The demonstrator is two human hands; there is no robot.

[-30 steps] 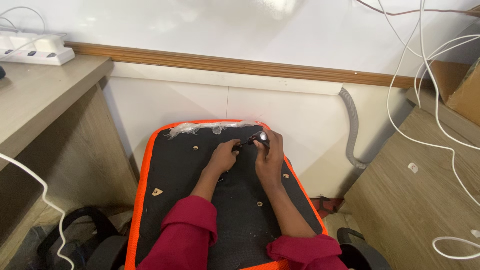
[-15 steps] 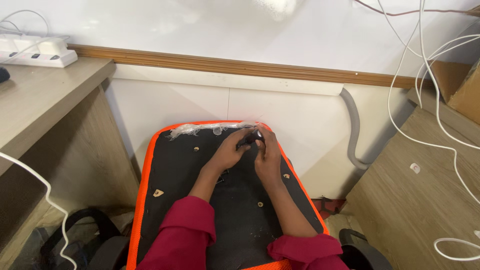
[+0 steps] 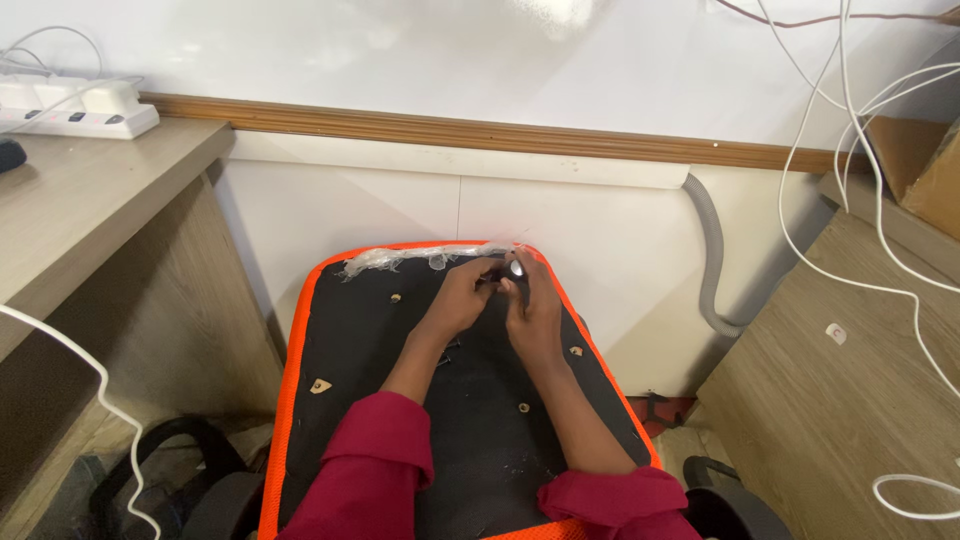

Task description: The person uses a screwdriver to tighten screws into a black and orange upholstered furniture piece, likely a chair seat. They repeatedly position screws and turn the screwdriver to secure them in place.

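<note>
Both hands had drawn closer together since the earlier frames: the left hand [image 3: 462, 300], which a second before lay lower and to the left on the panel, had slid up until its fingertips met the right hand [image 3: 533, 305] near the far edge. The small dark tool with a shiny round tip [image 3: 510, 270] had stayed almost where it was, at the top of the black panel with the orange rim [image 3: 290, 400].

That tool lay pinched between the two hands, its bright tip just above the right hand's knuckles and at the end of the left hand's fingers. The right hand was curled closed around it; the left hand's fingers were bent in and touched it, though whether they truly gripped could not be told. Just beyond the left hand's fingertips ran a strip of crumpled clear plastic [image 3: 420, 260] along the panel's far edge, and small metal fittings [image 3: 396, 298] dotted the panel to the left of and below both hands.

To do this well, I judged the tool wanted holding square to the panel, one hand steadying while the other turned, with pressure kept light so the tip would not slip.
</note>
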